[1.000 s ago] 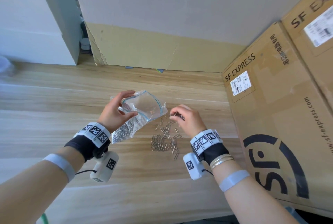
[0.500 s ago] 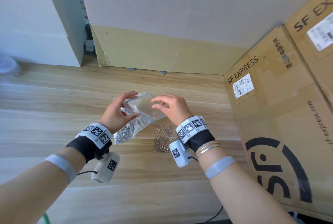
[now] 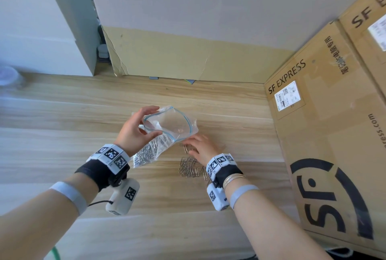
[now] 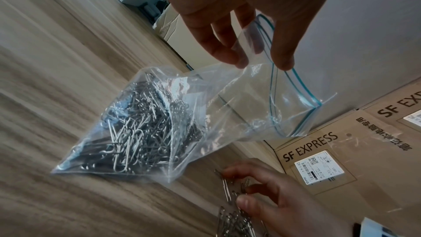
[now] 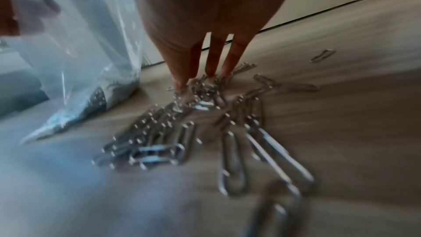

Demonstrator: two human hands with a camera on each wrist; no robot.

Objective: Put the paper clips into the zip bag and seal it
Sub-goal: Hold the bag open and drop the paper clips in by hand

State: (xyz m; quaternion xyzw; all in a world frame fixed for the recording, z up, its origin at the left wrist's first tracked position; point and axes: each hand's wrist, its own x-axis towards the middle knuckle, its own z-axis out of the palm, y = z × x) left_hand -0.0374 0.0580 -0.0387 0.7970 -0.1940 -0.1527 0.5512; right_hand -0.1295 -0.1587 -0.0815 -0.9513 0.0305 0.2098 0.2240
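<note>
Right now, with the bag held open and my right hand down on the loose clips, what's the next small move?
Probably close the right hand on a few loose paper clips and lift them to the zip bag. Its fingers already touch the pile on the table, and the left hand holds the bag's mouth open just above.

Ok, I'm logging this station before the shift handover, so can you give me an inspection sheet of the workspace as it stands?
Surface: light wood-grain tabletop, in use.
Job's things: clear plastic zip bag with blue seal strip, mouth open, lower end resting on the tabletop, many clips already inside; loose pile of silver metal paper clips on the tabletop beside it.
Clutter: one stray clip apart from the pile.
Grippers: left hand pinches the bag's rim; right hand, fingertips down on the pile.
Cables: black cable from the left wrist camera.
Surroundings: brown SF Express cardboard boxes on the right; grey wall behind.
</note>
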